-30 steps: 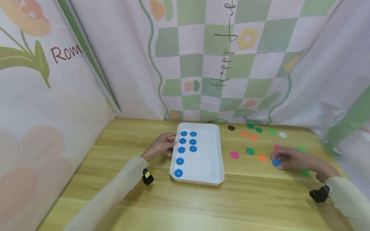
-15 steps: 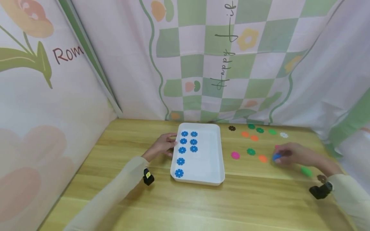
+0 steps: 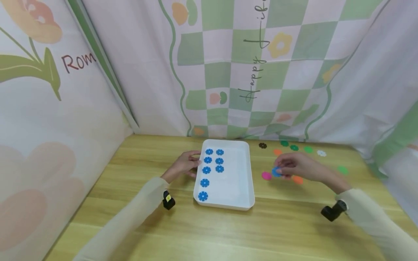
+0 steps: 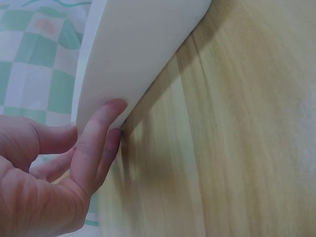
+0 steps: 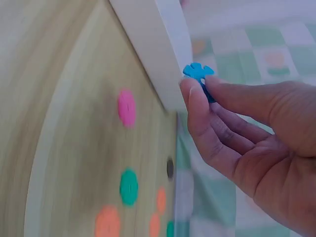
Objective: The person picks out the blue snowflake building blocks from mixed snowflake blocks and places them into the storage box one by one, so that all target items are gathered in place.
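Note:
A white tray point(image 3: 235, 181) sits on the wooden table, holding several blue flower-shaped discs point(image 3: 204, 183) in a longer left column and a shorter one beside it. My left hand point(image 3: 183, 164) rests against the tray's left side; in the left wrist view its loosely bent fingers point(image 4: 91, 145) touch the outer wall. Right of the tray, my right hand point(image 3: 298, 167) pinches a blue flower-shaped disc point(image 3: 276, 172) between thumb and fingertips. The right wrist view shows that notched disc point(image 5: 197, 72) raised above the table, overlapping the tray's wall point(image 5: 157, 44).
Loose discs lie on the table to the right: pink point(image 3: 266, 175), orange point(image 3: 298, 179), dark green point(image 3: 294, 148), light green point(image 3: 343, 170), brown point(image 3: 262, 145) and white point(image 3: 321, 153). A checked curtain point(image 3: 241, 72) hangs behind the table, and a printed cloth point(image 3: 39, 145) stands at the left.
My right hand has moved left toward the tray, carrying the blue disc from among the scattered discs. The left hand stays at the tray's side.

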Demonstrator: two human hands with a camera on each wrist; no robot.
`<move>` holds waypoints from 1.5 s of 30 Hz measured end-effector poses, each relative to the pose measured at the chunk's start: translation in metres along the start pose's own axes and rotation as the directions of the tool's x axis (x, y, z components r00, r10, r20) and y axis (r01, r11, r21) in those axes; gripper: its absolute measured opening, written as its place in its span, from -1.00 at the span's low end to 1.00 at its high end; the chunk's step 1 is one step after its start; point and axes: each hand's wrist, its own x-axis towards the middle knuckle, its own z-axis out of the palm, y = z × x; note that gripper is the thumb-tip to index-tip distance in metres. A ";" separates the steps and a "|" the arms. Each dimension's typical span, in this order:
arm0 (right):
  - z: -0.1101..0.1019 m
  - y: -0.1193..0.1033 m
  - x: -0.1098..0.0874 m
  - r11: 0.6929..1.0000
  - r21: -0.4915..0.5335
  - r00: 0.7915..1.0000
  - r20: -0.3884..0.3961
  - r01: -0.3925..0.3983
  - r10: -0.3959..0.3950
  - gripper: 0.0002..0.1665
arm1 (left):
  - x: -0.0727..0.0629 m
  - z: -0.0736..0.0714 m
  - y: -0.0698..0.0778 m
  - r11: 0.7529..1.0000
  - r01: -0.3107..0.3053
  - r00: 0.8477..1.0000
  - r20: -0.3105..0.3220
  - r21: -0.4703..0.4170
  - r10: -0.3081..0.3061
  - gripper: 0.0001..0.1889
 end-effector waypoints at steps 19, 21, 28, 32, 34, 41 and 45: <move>0.056 -0.030 0.103 0.968 0.148 0.978 0.083 -0.200 0.190 -0.83 | 0.001 0.003 0.000 1.000 -0.011 1.000 -0.005 0.013 0.011 -0.46; 0.064 -0.030 0.110 0.963 0.161 0.974 0.101 -0.218 0.203 -0.84 | 0.000 0.003 0.000 1.000 -0.018 1.000 -0.003 0.011 0.018 -0.46; 0.083 -0.041 0.131 0.934 0.190 0.947 0.169 -0.302 0.272 -0.86 | 0.000 0.002 0.000 1.000 -0.027 1.000 -0.003 -0.001 0.027 -0.46; 0.095 -0.038 0.141 0.932 0.167 0.940 0.176 -0.321 0.292 -0.88 | -0.001 0.002 0.000 1.000 -0.027 1.000 -0.005 -0.003 0.027 -0.46; 0.103 -0.036 0.144 0.937 0.136 0.940 0.165 -0.323 0.300 -0.91 | -0.001 0.002 0.001 1.000 -0.023 1.000 -0.007 0.005 0.023 -0.47; 0.121 -0.039 0.149 0.948 0.000 0.943 0.105 -0.318 0.316 -0.96 | -0.003 0.003 0.001 1.000 -0.015 1.000 -0.018 0.020 0.015 -0.47; 0.122 -0.041 0.152 0.944 -0.067 0.942 0.075 -0.322 0.326 -0.93 | -0.002 0.002 0.001 1.000 -0.020 1.000 -0.018 0.008 0.020 -0.47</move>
